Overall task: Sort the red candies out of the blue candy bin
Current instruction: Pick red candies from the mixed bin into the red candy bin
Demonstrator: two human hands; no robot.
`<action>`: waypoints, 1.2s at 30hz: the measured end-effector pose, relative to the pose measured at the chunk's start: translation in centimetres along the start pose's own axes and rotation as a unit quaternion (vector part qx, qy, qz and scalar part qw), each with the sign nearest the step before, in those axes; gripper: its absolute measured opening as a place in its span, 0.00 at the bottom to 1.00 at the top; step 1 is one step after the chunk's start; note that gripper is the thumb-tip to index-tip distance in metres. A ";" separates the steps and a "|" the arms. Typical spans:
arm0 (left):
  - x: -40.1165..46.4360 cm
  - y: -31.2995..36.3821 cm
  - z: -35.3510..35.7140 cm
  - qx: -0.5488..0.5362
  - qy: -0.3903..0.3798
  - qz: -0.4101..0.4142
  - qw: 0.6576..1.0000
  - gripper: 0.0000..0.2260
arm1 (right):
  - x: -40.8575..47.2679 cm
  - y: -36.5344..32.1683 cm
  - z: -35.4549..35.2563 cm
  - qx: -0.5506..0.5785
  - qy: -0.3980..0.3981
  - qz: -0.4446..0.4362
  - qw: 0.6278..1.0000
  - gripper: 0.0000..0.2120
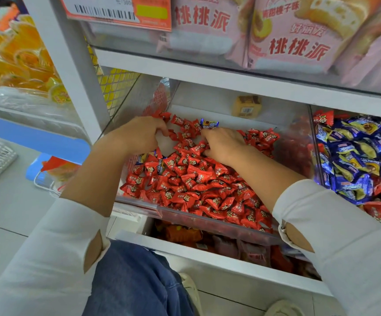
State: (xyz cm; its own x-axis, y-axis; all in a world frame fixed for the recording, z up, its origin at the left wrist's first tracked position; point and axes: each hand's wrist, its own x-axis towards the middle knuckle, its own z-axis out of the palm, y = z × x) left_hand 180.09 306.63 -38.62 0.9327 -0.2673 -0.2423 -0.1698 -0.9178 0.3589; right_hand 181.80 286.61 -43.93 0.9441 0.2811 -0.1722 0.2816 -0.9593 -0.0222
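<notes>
While both hands work inside the clear middle bin (139, 208) full of red candies (191, 179), the blue candy bin (315, 144) sits just to its right, apart from either hand. Left hand (139, 133): fingers curled at the back-left of the red pile, fingertips on a red wrapper; whether that grip is actually clamped on a piece or just touching, cannot tell. Right hand (223, 144): fingers curled down into the pile, thumb side touching red wrappers; grip state also unclear, fingertips buried. One blue-wrapped candy (209, 123) lies at the back of the red bin, just beyond the right hand's fingers. Blue candies (356, 151) fill the right bin with several red ones mixed in, e.g. one red candy (324, 117) at its back-left corner. Pink snack packs (299, 37) on the shelf above.
</notes>
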 end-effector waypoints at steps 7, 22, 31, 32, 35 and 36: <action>-0.7 1.3 1.3 0.198 -0.069 -0.070 0.975 0.11 | -1.0 0.1 -0.6 0.130 0.046 0.073 0.988 0.18; -0.3 0.0 2.9 0.039 -0.056 -0.080 0.994 0.26 | -2.6 0.5 -0.4 0.201 0.071 0.166 0.963 0.22; -0.9 1.4 2.6 0.054 -0.046 -0.001 0.997 0.10 | -1.8 2.3 -1.2 0.292 0.136 0.234 0.917 0.17; -0.8 1.4 3.0 0.091 -0.063 -0.008 0.994 0.13 | -1.6 2.6 -1.2 0.297 0.137 0.243 0.913 0.16; -0.4 1.0 3.6 0.170 -0.058 -0.017 0.984 0.20 | -0.8 3.2 -0.7 0.286 0.135 0.245 0.917 0.17; -0.2 0.9 3.7 0.170 -0.061 -0.015 0.983 0.22 | -0.5 3.2 -0.6 0.278 0.136 0.237 0.921 0.17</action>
State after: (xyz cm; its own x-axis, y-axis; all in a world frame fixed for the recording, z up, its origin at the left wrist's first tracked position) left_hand 178.59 304.74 -41.54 0.8977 -0.2518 -0.3616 -0.2578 -0.9656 0.0324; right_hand 182.32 283.38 -43.35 0.9679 -0.2482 -0.0399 -0.2320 -0.8212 -0.5214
